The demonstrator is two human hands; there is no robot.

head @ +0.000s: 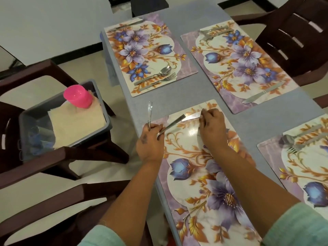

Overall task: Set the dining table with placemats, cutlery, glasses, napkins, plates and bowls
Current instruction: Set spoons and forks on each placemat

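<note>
My left hand (150, 139) grips two pieces of cutlery (150, 112) at the near placemat's (204, 183) left corner; one points up, the other slants right over the mat. My right hand (213, 128) pinches the end of a knife (191, 118) lying along that mat's far edge. The far left placemat (150, 55) holds a spoon and fork (159, 75) and a knife (126, 25). Cutlery also lies on the far right placemat (239, 68), including a knife (260, 95). The right placemat (301, 174) has a spoon and fork (292, 144).
The grey table (195, 89) runs away from me. Left of it, a grey bin (24, 125) sits on a dark brown chair (35, 157), holding a pink cup (78, 96), beige napkins (76, 123) and blue items. Another brown chair (292, 41) stands at the far right.
</note>
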